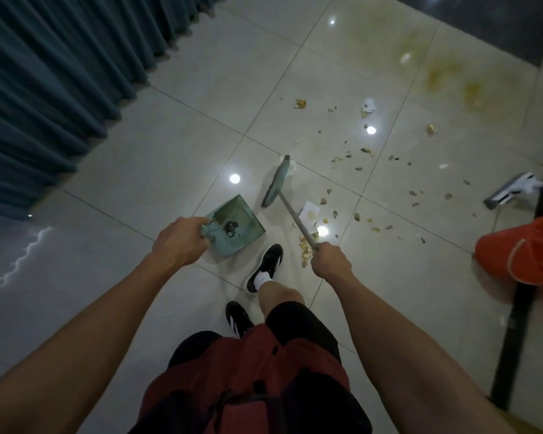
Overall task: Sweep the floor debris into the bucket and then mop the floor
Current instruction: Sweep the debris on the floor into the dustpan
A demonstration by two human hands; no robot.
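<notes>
My left hand (177,242) grips the handle of a green dustpan (237,225) that rests on the tiled floor ahead of my feet. My right hand (329,261) is closed around the grey stick of a green broom (276,184), whose head touches the floor just beyond the dustpan. Debris (358,169) lies scattered to the right of the broom: small stones, yellowish scraps and pieces of white paper (309,213). A heap of scraps (306,247) sits next to my right hand. An orange bucket (521,250) stands at the right edge. A white mop head (511,189) lies beyond it.
Blue-green curtains (54,89) hang along the left side. Yellow-brown stains (445,73) mark the tiles at the far right. A dark strip (521,308) runs along the floor on the right. My black shoes (265,267) stand between the dustpan and the debris.
</notes>
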